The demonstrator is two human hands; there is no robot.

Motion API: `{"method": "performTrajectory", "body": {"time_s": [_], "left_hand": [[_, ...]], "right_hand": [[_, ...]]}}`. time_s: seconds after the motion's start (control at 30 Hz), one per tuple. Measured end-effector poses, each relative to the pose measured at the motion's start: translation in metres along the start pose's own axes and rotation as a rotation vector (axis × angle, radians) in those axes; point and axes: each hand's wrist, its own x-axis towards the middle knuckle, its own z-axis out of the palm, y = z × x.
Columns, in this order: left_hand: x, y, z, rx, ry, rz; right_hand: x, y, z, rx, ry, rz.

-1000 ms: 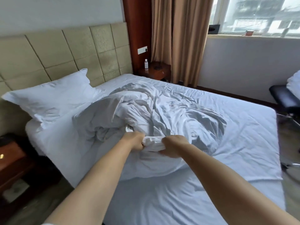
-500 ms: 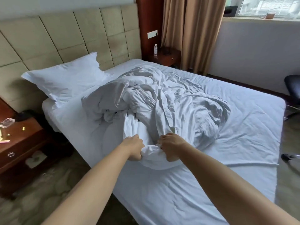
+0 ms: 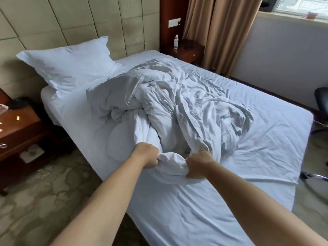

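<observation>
Both arms reach out over the near side of the bed (image 3: 266, 139). The left hand (image 3: 147, 155) and the right hand (image 3: 199, 164) each have their fingers curled tight into a bunched corner of the white duvet (image 3: 177, 103), with a fat fold of cloth bulging between the two fists. The duvet lies in a crumpled heap across the middle of the bed, its near end drawn toward the near edge where the hands grip it. Most of the heap sits beyond the hands, toward the head of the bed.

A white pillow (image 3: 71, 64) leans against the padded headboard (image 3: 71, 20) at the head-end corner on the left, just beside the heap's far end. A wooden nightstand (image 3: 19, 125) stands left of the bed with small bits on top. At the far corner, a second nightstand (image 3: 190, 50) carries a clear bottle (image 3: 176, 41), next to tan curtains (image 3: 221, 29). A dark chair (image 3: 322, 98) stands off the bed's right edge.
</observation>
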Motion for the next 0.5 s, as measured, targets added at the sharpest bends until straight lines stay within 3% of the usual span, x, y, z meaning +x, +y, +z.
{"method": "performTrajectory", "body": {"time_s": [0.23, 0.5], "left_hand": [[-0.066, 0.060, -0.022, 0.020, -0.041, -0.147], [-0.152, 0.245, -0.027, 0.036, -0.098, -0.142]], "right_hand": [[-0.071, 0.007, 0.012, 0.035, 0.143, -0.065], [-0.218, 0.045, 0.116, -0.006, 0.100, -0.117]]}}
